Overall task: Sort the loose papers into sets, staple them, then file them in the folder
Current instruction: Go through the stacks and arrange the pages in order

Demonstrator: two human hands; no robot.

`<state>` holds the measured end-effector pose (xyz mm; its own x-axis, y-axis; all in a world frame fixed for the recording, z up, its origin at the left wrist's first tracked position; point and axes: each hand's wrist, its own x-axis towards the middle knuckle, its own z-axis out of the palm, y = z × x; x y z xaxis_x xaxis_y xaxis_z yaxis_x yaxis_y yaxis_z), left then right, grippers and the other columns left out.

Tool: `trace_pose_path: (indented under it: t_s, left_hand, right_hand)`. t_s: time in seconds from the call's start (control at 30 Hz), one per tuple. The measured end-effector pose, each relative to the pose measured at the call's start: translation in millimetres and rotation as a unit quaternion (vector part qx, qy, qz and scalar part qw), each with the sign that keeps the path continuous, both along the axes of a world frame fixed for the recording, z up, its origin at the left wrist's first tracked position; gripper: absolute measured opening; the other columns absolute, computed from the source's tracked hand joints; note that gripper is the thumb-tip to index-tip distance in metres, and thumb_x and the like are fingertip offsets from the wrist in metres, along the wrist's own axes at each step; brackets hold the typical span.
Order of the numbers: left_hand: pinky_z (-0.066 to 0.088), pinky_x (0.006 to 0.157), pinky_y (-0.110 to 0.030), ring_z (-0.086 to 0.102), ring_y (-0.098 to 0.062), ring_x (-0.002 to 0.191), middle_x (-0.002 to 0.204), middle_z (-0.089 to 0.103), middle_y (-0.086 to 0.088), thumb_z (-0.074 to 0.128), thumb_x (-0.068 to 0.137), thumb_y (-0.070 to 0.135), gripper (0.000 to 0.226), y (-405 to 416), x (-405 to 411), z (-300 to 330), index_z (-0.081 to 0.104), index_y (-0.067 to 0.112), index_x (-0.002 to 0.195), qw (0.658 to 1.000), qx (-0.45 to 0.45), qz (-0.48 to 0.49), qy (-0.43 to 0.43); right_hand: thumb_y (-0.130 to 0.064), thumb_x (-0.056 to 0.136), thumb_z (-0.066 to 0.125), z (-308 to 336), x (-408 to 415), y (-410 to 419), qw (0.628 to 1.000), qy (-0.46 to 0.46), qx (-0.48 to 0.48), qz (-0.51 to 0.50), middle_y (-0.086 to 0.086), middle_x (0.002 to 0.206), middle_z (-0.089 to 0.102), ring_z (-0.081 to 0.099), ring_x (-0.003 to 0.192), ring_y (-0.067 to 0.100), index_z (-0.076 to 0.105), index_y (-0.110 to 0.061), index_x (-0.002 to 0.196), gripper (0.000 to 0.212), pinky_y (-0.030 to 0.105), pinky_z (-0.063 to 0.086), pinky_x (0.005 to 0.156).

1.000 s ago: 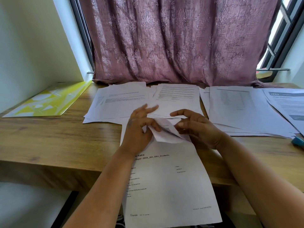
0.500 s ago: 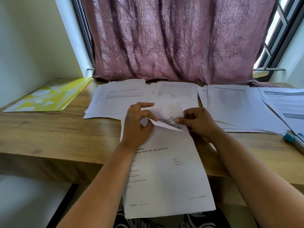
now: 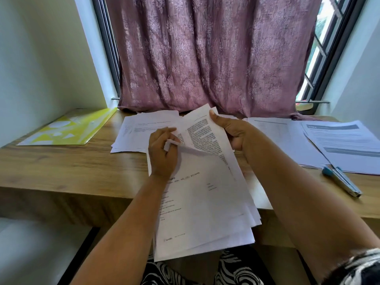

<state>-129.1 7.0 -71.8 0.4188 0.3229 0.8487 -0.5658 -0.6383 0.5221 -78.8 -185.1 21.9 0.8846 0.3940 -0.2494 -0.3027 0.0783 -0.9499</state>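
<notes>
Left hand (image 3: 163, 153) pinches the curled top corner of the front sheet (image 3: 197, 198), thumb and fingers closed on that flap. Right hand (image 3: 230, 130) grips the upper right edge of the set (image 3: 207, 132), thumb on the printed page, lifting it off the desk (image 3: 61, 167) at the near centre, bottom edge hanging past the desk's near edge.

Now the risks. The lower pages are fanned out and stepped at the near right, so nothing squares them. If the right hand loosens, those back pages could slide off toward the lap. The pinched corner is already creased; a harder pull may tear it or leave a dog-ear right where a staple would likely go.

More piles (image 3: 144, 130) lie just beyond, far centre, and others (image 3: 287, 138) on the right. Lowering this set carelessly could mix it into them and undo the sorting.

The stapler (image 3: 341, 182) sits near right, close to the forearm; a sweep of that arm could knock it. The folder (image 3: 67, 130) waits far left, well apart.
</notes>
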Motion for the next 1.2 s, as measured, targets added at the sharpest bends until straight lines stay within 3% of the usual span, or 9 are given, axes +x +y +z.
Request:
trace_pose_path:
  t_s: [0.13, 0.27, 0.37, 0.47, 0.63, 0.7, 0.83, 1.03, 1.2]
  left_hand:
    - [0.037, 0.092, -0.015, 0.055, -0.013, 0.104, 0.100, 0.067, 0.000, 0.052, 0.081, 0.004, 0.018, -1.3, -2.3, -3.5, 0.068, 0.002, 0.072, 1.000, -0.004, -0.019, -0.012]
    - [0.041, 0.088, -0.016, 0.055, -0.010, 0.100, 0.098, 0.067, 0.003, 0.049, 0.081, 0.012, 0.023, -6.9, -2.6, -7.1, 0.068, 0.002, 0.073, 0.999, -0.022, -0.042, 0.023]
    - [0.039, 0.089, -0.011, 0.055, -0.011, 0.101, 0.099, 0.068, 0.003, 0.049, 0.084, 0.019, 0.027, -10.4, -4.6, -8.9, 0.069, 0.003, 0.077, 0.996, -0.033, -0.062, 0.047]
    - [0.037, 0.089, -0.007, 0.057, -0.019, 0.101, 0.100, 0.068, -0.001, 0.048, 0.087, 0.026, 0.034, -13.3, -4.8, -13.3, 0.073, 0.003, 0.089, 0.993, -0.020, -0.071, 0.090]
    - [0.045, 0.085, -0.030, 0.057, -0.010, 0.096, 0.097, 0.068, 0.001, 0.048, 0.085, 0.017, 0.027, -15.9, -5.5, -17.2, 0.072, 0.006, 0.080, 0.995, 0.010, -0.067, 0.073]
    - [0.045, 0.085, -0.030, 0.057, -0.008, 0.095, 0.097, 0.067, 0.002, 0.048, 0.084, 0.015, 0.024, -15.4, -5.6, -16.5, 0.071, 0.010, 0.080, 0.996, 0.001, -0.068, 0.061]
    - [0.041, 0.088, -0.018, 0.058, -0.014, 0.097, 0.098, 0.068, 0.002, 0.049, 0.085, 0.017, 0.020, -14.9, -6.4, -15.7, 0.069, 0.018, 0.082, 0.996, -0.013, -0.067, 0.060]
    - [0.036, 0.086, -0.007, 0.061, -0.025, 0.094, 0.094, 0.072, -0.008, 0.050, 0.083, 0.010, 0.021, -22.5, -7.1, -16.0, 0.070, 0.004, 0.081, 0.996, 0.010, -0.046, 0.078]
    - [0.035, 0.085, -0.005, 0.057, -0.020, 0.095, 0.094, 0.070, -0.007, 0.048, 0.082, 0.016, 0.027, -23.1, -11.4, -16.6, 0.072, 0.004, 0.087, 0.995, 0.004, -0.054, 0.087]
  right_hand:
    - [-0.038, 0.079, 0.072, 12.4, -7.2, 0.2, 0.999, -0.024, -0.028, -0.009, 0.016, 0.099, 0.074, 0.072, 0.084, 0.028, 0.071, -0.005, 0.095, 0.036, 0.047, 0.059, 0.075]
    - [-0.049, 0.051, 0.080, 39.1, -17.1, -0.5, 0.994, -0.055, -0.061, -0.068, 0.016, 0.091, 0.074, 0.072, 0.082, 0.030, 0.070, -0.001, 0.102, 0.071, 0.048, 0.059, 0.072]
    - [-0.062, 0.044, 0.079, 55.1, -8.8, -6.1, 0.976, -0.135, -0.086, -0.147, 0.016, 0.088, 0.074, 0.073, 0.073, 0.025, 0.063, -0.012, 0.080, 0.064, 0.043, 0.060, 0.059]
    - [-0.079, 0.051, 0.069, 49.6, -2.6, -14.4, 0.955, -0.171, -0.181, -0.161, 0.011, 0.096, 0.074, 0.071, 0.086, 0.025, 0.062, -0.018, 0.077, 0.066, 0.046, 0.059, 0.078]
    - [-0.040, 0.090, 0.062, -3.8, -24.4, -52.2, 0.979, 0.024, -0.205, -0.002, 0.008, 0.080, 0.060, 0.058, 0.065, 0.021, 0.057, -0.008, 0.102, 0.035, 0.035, 0.054, 0.063]
    - [-0.018, 0.094, 0.060, -25.6, -24.5, -71.8, 0.975, 0.038, -0.219, 0.007, 0.014, 0.094, 0.070, 0.069, 0.079, 0.025, 0.057, 0.001, 0.110, 0.026, 0.039, 0.059, 0.069]
    - [-0.004, 0.085, 0.070, -36.3, -29.8, -82.4, 0.928, -0.086, -0.359, -0.052, 0.013, 0.106, 0.070, 0.069, 0.090, 0.026, 0.063, -0.001, 0.103, 0.019, 0.039, 0.059, 0.078]
    - [-0.025, 0.056, 0.093, -16.9, -42.4, -57.4, 0.872, -0.264, -0.396, -0.120, 0.000, 0.109, 0.066, 0.064, 0.098, 0.019, 0.061, -0.012, 0.118, 0.071, 0.036, 0.054, 0.086]
    - [-0.023, 0.085, 0.071, 29.2, -40.5, -49.3, 0.807, -0.403, -0.379, -0.206, 0.003, 0.087, 0.056, 0.052, 0.081, 0.019, 0.065, -0.011, 0.094, 0.016, 0.026, 0.037, 0.067]
